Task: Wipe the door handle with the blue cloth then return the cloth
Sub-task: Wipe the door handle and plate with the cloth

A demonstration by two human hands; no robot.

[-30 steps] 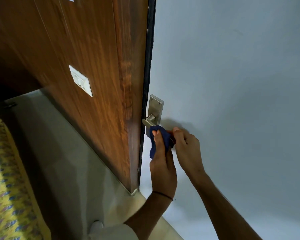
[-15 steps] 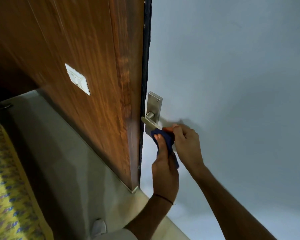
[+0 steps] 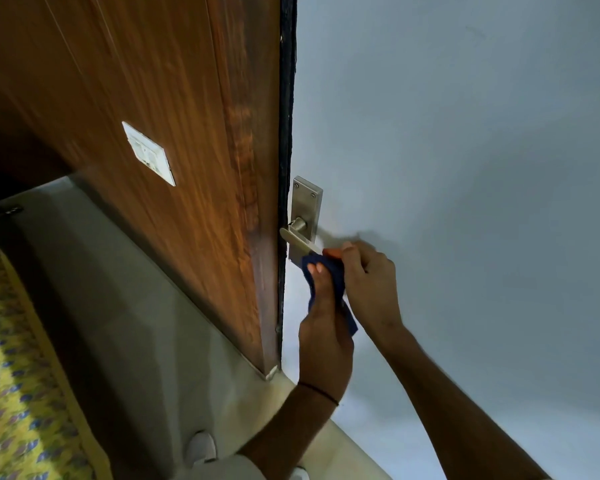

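My hands (image 3: pixel 347 299) hide the end of the door handle (image 3: pixel 300 239) and much of the blue cloth (image 3: pixel 329 268).

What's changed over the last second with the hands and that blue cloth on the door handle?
The left hand has slid the blue cloth off the lever's near end, down and along towards its tip, baring more of the door handle. The right hand stayed at the lever's tip. Nothing was let go; the door looks unmoved.
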